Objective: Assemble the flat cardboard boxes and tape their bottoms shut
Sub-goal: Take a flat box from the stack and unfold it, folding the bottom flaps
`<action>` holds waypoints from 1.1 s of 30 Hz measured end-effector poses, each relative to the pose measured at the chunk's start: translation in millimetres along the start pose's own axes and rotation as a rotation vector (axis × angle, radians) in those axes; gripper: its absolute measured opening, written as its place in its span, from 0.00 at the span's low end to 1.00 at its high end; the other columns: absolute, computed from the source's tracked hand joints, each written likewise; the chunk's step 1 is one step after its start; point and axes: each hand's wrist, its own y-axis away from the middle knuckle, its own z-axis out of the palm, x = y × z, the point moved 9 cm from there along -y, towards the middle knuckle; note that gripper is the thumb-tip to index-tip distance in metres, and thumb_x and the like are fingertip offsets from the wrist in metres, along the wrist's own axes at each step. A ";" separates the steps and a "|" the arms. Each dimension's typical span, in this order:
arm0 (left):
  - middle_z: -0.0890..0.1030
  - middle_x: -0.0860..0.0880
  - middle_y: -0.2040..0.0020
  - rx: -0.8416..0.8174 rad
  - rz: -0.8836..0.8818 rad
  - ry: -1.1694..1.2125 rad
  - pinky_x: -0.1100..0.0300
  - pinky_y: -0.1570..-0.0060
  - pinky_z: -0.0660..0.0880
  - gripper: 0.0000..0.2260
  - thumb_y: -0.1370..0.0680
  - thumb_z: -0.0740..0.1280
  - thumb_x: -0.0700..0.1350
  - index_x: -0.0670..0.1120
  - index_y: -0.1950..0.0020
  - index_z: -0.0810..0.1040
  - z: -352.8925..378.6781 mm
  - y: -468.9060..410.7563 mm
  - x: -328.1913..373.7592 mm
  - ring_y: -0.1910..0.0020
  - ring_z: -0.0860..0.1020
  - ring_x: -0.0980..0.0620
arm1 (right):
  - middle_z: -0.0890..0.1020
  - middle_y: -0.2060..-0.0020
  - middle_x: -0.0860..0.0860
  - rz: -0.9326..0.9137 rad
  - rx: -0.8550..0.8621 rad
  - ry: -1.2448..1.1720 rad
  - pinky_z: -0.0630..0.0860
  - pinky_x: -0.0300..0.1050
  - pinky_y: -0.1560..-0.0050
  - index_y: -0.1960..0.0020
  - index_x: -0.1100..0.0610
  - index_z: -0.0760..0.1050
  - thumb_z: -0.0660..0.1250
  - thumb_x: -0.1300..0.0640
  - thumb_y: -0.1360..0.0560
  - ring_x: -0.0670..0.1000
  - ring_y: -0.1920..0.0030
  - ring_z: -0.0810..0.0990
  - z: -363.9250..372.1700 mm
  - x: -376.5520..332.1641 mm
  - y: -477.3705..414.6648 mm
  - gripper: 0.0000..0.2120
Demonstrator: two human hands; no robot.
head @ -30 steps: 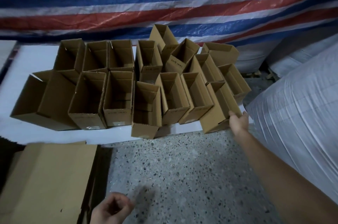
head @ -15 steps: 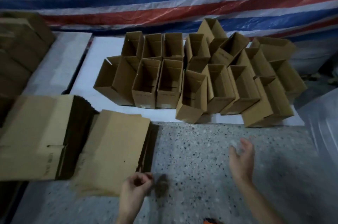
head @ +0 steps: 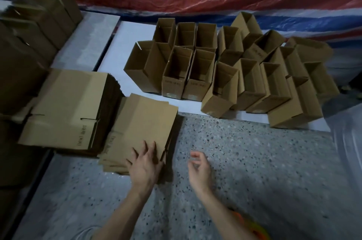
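Since half a second ago the left hand (head: pixel 145 163) is no longer hanging clenched over the floor (head: pixel 264 161) — it is now lying on the near stack of flat boxes (head: pixel 141 122), fingers spread and straight, pressing on the top sheet by its near right corner and gripping nothing. Its partner, the right hand (head: pixel 199 169), is now sitting closer to the left one than it was, hovering just right of that stack above the speckled floor, fingers loosely curled and holding nothing.

That near stack is lying flat on the floor, its left edge touching a taller stack of flat boxes (head: pixel 66 102), whose top sheet is showing slits and small printed lettering. Beyond both stacks the assembled boxes (head: pixel 201 71) are standing open-topped on a white sheet (head: pixel 117 57), crowding together in rough rows; those on the left are standing fairly upright, while several towards the right and back are leaning against one another.

Further out, dark piles of cardboard (head: pixel 29 40) are rising at the far left, blurred and in shadow. A striped tarp (head: pixel 195 2) in red, white and blue is hanging across the back, and a pale sack (head: pixel 348 141) is showing at the right edge. An orange object (head: pixel 256 228) is peeking out beside the right forearm at the bottom edge — what it is cannot be told
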 end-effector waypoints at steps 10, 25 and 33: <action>0.79 0.52 0.49 0.127 0.063 0.203 0.45 0.47 0.77 0.19 0.26 0.68 0.51 0.54 0.34 0.75 -66.5 31.6 11.9 0.47 0.78 0.43 | 0.80 0.44 0.50 -0.004 0.016 -0.041 0.73 0.37 0.55 0.42 0.50 0.73 0.64 0.62 0.19 0.49 0.49 0.80 -12.9 -33.0 13.4 0.09; 0.75 0.62 0.52 0.120 0.483 0.311 0.70 0.54 0.70 0.14 0.20 0.67 0.44 0.55 0.36 0.80 -120.1 135.0 -18.1 0.54 0.73 0.68 | 0.54 0.23 0.39 -0.382 0.060 0.295 0.56 0.49 0.29 0.23 0.31 0.52 0.78 0.46 0.31 0.42 0.25 0.54 -79.6 -71.9 91.4 0.47; 0.79 0.55 0.44 0.152 0.412 0.246 0.51 0.40 0.69 0.14 0.28 0.62 0.52 0.55 0.48 0.84 -31.9 152.7 -44.6 0.40 0.73 0.50 | 0.64 0.43 0.46 -0.232 0.028 0.536 0.79 0.44 0.45 0.45 0.48 0.74 0.72 0.38 0.28 0.49 0.45 0.75 -49.4 33.9 144.0 0.19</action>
